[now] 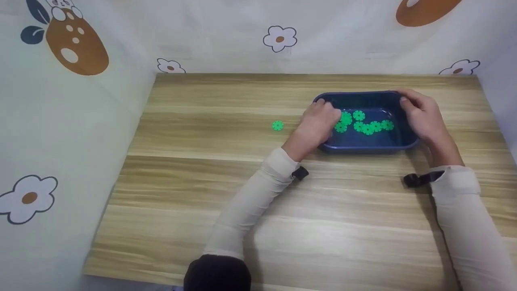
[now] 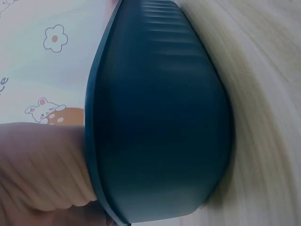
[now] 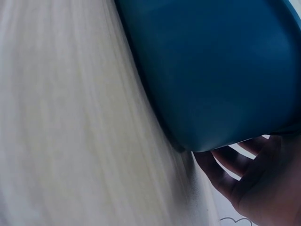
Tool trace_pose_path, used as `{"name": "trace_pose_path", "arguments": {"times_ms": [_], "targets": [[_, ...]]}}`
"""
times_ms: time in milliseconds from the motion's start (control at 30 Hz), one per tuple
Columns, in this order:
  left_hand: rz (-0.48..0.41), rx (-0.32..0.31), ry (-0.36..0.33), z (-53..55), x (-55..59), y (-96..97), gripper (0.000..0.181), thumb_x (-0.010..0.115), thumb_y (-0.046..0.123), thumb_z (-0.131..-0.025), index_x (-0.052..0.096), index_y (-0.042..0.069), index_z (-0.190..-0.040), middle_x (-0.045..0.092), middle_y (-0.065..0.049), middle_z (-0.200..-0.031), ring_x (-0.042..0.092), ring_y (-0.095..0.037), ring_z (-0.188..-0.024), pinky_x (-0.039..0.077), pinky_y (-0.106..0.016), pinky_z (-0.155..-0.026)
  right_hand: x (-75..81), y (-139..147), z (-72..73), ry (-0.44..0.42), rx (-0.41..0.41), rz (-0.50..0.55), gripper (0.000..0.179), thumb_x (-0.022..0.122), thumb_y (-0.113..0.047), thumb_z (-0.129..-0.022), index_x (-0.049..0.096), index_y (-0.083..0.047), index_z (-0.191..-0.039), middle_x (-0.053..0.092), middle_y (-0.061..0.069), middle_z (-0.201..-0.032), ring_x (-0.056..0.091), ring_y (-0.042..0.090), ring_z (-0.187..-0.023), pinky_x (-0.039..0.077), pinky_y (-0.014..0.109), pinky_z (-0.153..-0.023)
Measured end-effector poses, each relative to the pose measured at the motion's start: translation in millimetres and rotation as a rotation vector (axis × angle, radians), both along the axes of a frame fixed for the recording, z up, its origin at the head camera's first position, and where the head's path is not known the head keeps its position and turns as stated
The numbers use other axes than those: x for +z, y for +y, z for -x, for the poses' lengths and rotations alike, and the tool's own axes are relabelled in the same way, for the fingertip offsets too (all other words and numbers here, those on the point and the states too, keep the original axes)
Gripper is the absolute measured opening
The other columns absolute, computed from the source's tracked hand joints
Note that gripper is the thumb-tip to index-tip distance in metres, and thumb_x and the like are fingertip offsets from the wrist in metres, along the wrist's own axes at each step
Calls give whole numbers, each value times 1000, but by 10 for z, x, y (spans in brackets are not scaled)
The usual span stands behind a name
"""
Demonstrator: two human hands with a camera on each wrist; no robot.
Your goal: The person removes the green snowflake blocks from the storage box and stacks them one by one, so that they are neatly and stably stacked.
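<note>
A dark blue plastic basin point(image 1: 363, 150) stands on the wooden table, with several green notched discs point(image 1: 368, 129) lying on its floor. My left hand point(image 1: 319, 123) grips the basin's left rim, its fingers curled over the edge and partly hiding that end. Against the right end, my right hand point(image 1: 424, 115) holds the wall, thumb over the rim. In the right wrist view, the fingers point(image 3: 229, 162) of that hand spread along the outside of the basin point(image 3: 211, 75). The left wrist view shows the basin's long side point(image 2: 160, 113) beside the left hand point(image 2: 44, 169).
One loose green disc point(image 1: 277, 125) lies on the table point(image 1: 194, 182), left of the basin. A patterned wall covering point(image 1: 226, 36) rises behind the table and along its left side. Black wrist-worn devices point(image 1: 412, 180) stick out below the sleeves.
</note>
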State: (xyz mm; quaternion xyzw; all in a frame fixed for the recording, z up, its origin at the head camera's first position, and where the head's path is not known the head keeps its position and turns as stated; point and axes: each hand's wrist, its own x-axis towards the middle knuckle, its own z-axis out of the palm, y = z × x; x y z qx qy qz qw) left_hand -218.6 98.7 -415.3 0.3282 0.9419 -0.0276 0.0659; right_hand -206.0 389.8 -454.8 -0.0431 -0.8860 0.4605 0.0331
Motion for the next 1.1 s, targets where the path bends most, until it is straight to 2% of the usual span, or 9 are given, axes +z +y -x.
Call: {"name": "trace_pose_path", "arguments": {"times_ms": [133,333,500,633,767,900,1000,1100], "targets": [[-51,12,-13,9,12,-16,27,71,21,-103,76,15,-129,73,-8,-125,67,-24,-113,59,-36,-103,12,-10,3,-6,7,-1,45,42,-28,-116,64,-15,-152,65,8,-153,56,2,-133,39,24,-120],[-119,13,-7,23,19,-60,24,69,16,-103,77,12,-124,73,-9,-120,69,-22,-106,64,-35,-94,6,-9,8,7,5,-2,43,44,-28,-115,66,-16,-150,68,0,-148,56,0,-130,40,19,-114],[-46,-16,14,4,21,-80,30,76,22,-97,78,13,-126,77,-8,-120,70,-22,-110,61,-35,-100,2,-21,5,31,15,11,42,45,-26,-115,67,-15,-149,70,-7,-143,57,-2,-127,40,17,-109],[8,-6,13,-8,9,-40,33,78,20,-96,77,15,-129,79,-5,-121,70,-21,-113,59,-34,-105,4,-30,4,38,17,8,41,45,-25,-115,67,-16,-149,70,-10,-141,57,-3,-126,40,16,-109],[19,7,4,-10,13,-10,31,77,17,-98,77,17,-129,79,-4,-121,70,-20,-113,59,-34,-105,4,-24,5,27,13,-1,42,45,-26,-115,66,-17,-150,69,-4,-146,56,-2,-128,40,18,-112],[36,-4,12,-14,10,7,32,76,17,-100,75,19,-132,78,-3,-125,70,-20,-115,58,-34,-106,11,-11,0,-5,11,-18,44,43,-29,-116,64,-19,-153,63,8,-155,55,6,-138,38,27,-123],[34,-24,28,-19,-4,9,30,74,16,-101,75,20,-131,78,-2,-125,71,-21,-114,58,-35,-105,15,-10,-3,-28,10,-30,45,41,-32,-116,61,-20,-155,59,11,-160,52,11,-143,35,34,-129],[23,-44,47,-21,-16,-3,26,71,15,-102,76,19,-128,78,-3,-121,73,-20,-109,60,-35,-100,14,-15,-1,-25,12,-32,45,41,-32,-116,62,-20,-155,59,10,-159,53,11,-143,35,33,-128]]}}
